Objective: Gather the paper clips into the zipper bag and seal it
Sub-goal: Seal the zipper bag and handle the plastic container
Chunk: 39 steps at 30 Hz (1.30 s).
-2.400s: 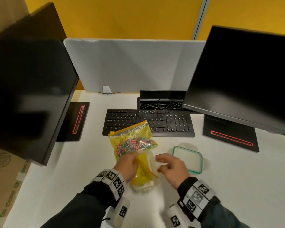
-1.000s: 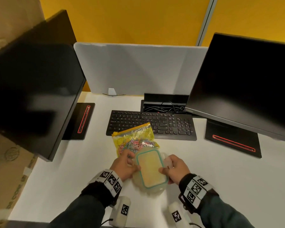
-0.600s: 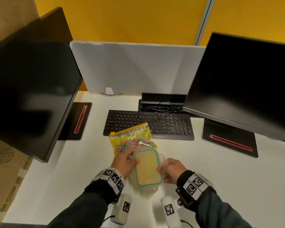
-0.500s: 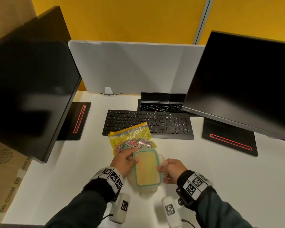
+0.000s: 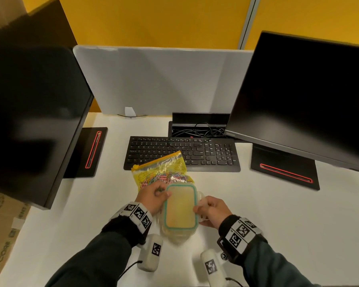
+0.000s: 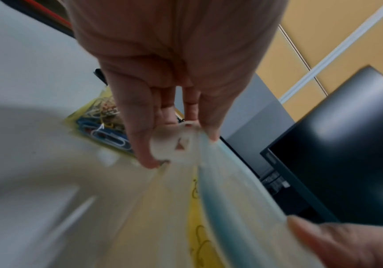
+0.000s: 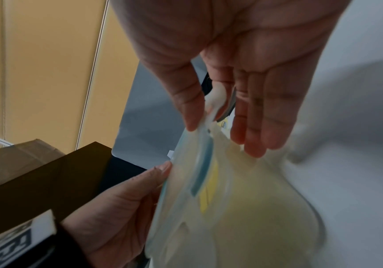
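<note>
Two hands: both are on the lidded plastic container, one at each long side.
Left hand: fingers curled at the container's left clip tab, fingertips pressing against it; the thumb lies on the lid's teal-edged rim.
Right hand: thumb and fingers pinch the right clip tab, fingers only lightly bent.
Container: sits on the white desk, long axis running away from the person, lid on; something yellow shows through it, what it is I cannot tell.
Zipper bag: lies flat just beyond the container, touching or slightly under its far end, full of coloured paper clips. Its zip strip runs slantwise along the far edge, near the keyboard; it looks closed, though I cannot be sure.
Deciding relation: the bag lies forward and a little left of the fingers, so the left hand is nearer and would reach it first.
Judgement: the bag work looks about done; snapping the lid down seems the step in hand.
</note>
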### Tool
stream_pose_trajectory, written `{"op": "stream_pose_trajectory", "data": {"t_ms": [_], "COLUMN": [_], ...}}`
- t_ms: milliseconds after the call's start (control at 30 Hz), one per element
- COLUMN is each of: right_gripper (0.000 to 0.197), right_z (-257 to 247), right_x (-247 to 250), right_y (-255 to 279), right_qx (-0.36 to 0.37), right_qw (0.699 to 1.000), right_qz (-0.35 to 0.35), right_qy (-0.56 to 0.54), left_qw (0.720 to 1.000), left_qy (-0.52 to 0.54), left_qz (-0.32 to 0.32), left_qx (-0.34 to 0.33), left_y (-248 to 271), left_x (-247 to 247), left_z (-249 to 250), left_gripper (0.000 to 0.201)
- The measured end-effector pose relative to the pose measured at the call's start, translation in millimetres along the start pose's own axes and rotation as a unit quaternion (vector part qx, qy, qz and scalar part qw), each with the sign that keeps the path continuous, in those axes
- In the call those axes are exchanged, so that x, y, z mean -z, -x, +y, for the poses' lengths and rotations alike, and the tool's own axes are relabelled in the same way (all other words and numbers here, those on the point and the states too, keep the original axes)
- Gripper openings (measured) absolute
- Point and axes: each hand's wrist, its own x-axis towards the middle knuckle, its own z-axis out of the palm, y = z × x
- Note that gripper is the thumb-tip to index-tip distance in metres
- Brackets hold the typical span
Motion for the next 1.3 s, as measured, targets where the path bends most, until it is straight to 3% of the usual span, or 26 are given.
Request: {"op": "stream_pose_trajectory", "data": {"t_ms": [167,300,467,600,767,900,967,1067,1167,1233,1300], "right_gripper": [0.023,0.018,0.013,0.011,0.016,0.018,0.032,0.038,0.023,0.019,0.016], "right_z": [-2,-2,0,0,8,8,7,6,4,2,-1], "right_x": [2,-1,-1,4,-9,-13,-10,-5,-10,-18,-20], "right_y": [-4,-3,0,1,11,13,10,9,7,7,10], "right_qx": [-0.014,-0.034,-0.063,-0.079,-0.071,-0.037,-0.006,0.045,0.044,0.032,-0.01], "right_qw": [0.999,0.998,0.998,0.996,0.997,0.999,0.996,0.975,0.942,0.958,0.98], "right_qz": [0.019,0.034,-0.001,-0.028,-0.015,0.01,0.05,0.081,0.008,-0.041,-0.076], "right_qy": [0.036,0.028,0.026,0.029,0.01,0.038,0.074,0.202,0.333,0.283,0.185], "left_qw": [0.999,0.996,0.998,0.997,0.996,0.995,0.996,0.983,0.957,0.96,0.975], "left_qy": [0.03,0.063,0.06,0.054,0.01,0.041,0.011,-0.165,-0.273,-0.249,-0.13], "left_qz": [0.006,-0.04,-0.006,-0.019,-0.033,-0.055,-0.036,0.0,-0.079,-0.111,-0.141], "left_qx": [0.032,0.044,0.035,0.049,0.076,0.076,0.078,0.084,0.063,0.065,0.111], "left_y": [1,3,3,6,7,9,13,25,30,29,27], "left_x": [-3,3,2,-1,-3,-1,2,7,-1,-3,-1], "left_z": [-7,-12,-24,-24,-22,-21,-18,-9,-3,1,0], "left_gripper": [0.009,0.016,0.012,0.013,0.016,0.016,0.016,0.03,0.048,0.049,0.044]}}
